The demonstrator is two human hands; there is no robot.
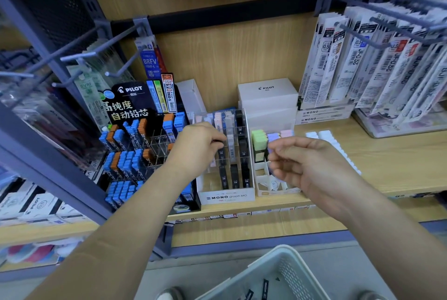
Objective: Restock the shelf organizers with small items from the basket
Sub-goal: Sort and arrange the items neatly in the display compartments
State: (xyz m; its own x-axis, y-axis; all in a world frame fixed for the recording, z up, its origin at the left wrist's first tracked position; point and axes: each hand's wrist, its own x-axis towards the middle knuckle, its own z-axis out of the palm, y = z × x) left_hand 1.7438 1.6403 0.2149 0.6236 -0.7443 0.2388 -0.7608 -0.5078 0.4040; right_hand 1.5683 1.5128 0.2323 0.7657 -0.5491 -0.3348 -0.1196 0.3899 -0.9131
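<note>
At the lead-refill shelf, the left hand (198, 144) pinches a black lead case (221, 153) in curled fingers, upright to fit the MONO organizer (227, 197). The right hand (312, 166) hovers loosely curled, its hold too blurred to tell. The basket (271, 261) sits below.

Bright, even indoor light with a cool bluish cast comes from above, and shadows on the pale wooden shelf board (362, 161) are soft and faint. The centre of the frame is sharp. The wide lens bows the dark grey metal frame bar (55, 171) at the left, and the hanging white refill packets (362, 62) at upper right blur. The right hand (312, 166) smears with motion at its grip.
</note>
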